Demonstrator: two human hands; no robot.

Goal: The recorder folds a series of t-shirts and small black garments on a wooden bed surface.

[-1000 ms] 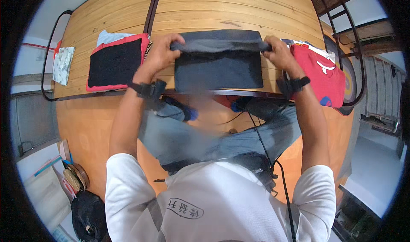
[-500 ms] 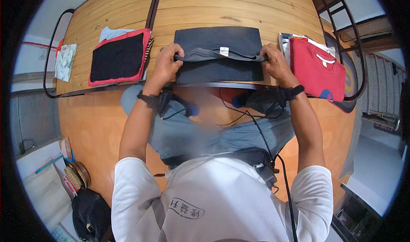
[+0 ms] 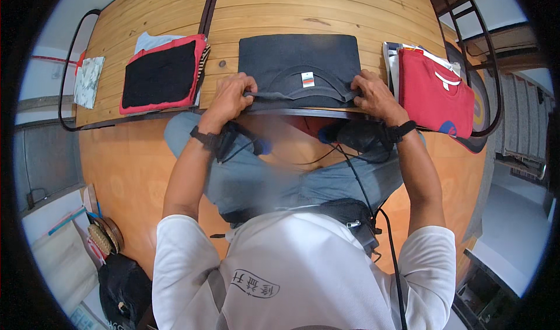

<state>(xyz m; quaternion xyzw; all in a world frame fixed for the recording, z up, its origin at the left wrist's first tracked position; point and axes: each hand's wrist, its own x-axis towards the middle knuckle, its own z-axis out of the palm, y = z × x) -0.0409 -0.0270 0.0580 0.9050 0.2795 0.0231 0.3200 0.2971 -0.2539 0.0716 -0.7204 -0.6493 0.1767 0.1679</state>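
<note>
A dark grey T-shirt [image 3: 298,56], folded into a rectangle, lies in front of me at the near edge of the wooden surface. Its round collar and a white label show on top. My left hand [image 3: 234,97] pinches the shirt's near left corner between thumb and fingers. At the near right corner, my right hand [image 3: 376,97] grips the same shirt, its fingers closed. Between the hands the upper layer's edge sags slightly toward me.
To the left sits a stack of folded clothes [image 3: 158,76], black over red. A folded red T-shirt [image 3: 434,94] tops another pile at the right. Farther left lies a pale patterned packet [image 3: 88,82]. Dark metal rails [image 3: 496,67] bound the wooden surface [image 3: 326,6]; a black cable [image 3: 388,242] runs down by my right side.
Both hands have come nearer to me, bringing the shirt's upper layer down toward its near edge. More of the collar and label shows now.
</note>
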